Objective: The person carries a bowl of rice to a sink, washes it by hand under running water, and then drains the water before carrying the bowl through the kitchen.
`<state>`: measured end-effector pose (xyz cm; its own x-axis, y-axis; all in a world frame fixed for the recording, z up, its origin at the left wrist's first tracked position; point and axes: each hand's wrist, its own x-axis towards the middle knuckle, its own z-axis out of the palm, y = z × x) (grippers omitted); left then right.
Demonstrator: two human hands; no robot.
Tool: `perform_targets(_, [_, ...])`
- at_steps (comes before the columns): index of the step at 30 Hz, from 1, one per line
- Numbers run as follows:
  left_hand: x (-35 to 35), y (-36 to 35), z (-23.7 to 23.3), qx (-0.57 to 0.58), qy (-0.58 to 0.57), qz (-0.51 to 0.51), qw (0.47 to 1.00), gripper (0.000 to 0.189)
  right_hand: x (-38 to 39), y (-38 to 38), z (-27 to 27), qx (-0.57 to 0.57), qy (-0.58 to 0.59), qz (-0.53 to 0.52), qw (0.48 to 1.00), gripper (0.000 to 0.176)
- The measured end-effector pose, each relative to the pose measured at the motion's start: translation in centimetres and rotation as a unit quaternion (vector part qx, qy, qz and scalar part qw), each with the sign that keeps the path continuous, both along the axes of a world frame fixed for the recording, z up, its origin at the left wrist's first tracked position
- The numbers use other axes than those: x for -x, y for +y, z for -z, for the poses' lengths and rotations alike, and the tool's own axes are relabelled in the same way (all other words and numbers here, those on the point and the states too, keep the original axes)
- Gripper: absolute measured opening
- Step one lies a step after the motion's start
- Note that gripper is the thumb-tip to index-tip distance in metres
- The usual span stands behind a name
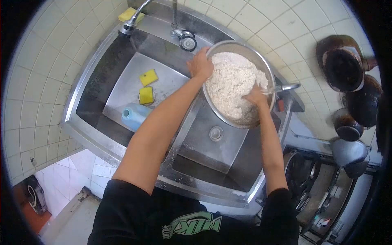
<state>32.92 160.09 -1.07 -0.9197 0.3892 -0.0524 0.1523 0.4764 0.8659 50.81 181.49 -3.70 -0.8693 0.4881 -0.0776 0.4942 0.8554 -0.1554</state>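
Note:
A large metal bowl (268,69) is held over the divider and right basin of a double sink. It contains a pale, crumbly, flour-like mass (232,77), heaped toward the left side. My left hand (201,65) is closed on the bowl's upper left rim. On the right side of the bowl, my right hand (256,97) reaches into the pale mass. Its fingertips are buried, so their grip is hidden. A metal spout (288,87) juts over the bowl's right rim, close to my right wrist.
In the left sink basin (122,83) lie two yellow sponges (148,77) and a light blue bottle (134,116). A spray hose head (128,27) and a tap knob (188,42) stand along the back edge. Dark pans (343,67) hang on the right wall above a stove (326,196).

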Motion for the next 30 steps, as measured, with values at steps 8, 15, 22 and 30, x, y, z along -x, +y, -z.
perform_targets(8, [0.1, 0.2, -0.4, 0.030, 0.038, -0.030, 0.998, 0.039, 0.0, -0.8, 1.0, 0.614, 0.106, 0.363, 0.693, 0.048])
perform_targets(15, [0.3, -0.1, -0.6, 0.038, 0.035, -0.001, 0.999, 0.038, 1.7, -0.4, -4.3, -0.007, -0.305, -0.067, 0.950, 0.065])
perform_targets(22, [1.6, 1.0, -0.1, 0.047, 0.094, 0.037, 0.994, 0.039, -0.7, -0.2, -0.4, 0.547, 0.003, 0.258, 0.796, 0.075])
perform_targets(30, [2.8, 1.2, -1.4, 0.067, 0.146, 0.066, 0.985, 0.054, 2.3, -1.4, -1.4, -0.080, -0.162, 0.057, 0.982, 0.106])
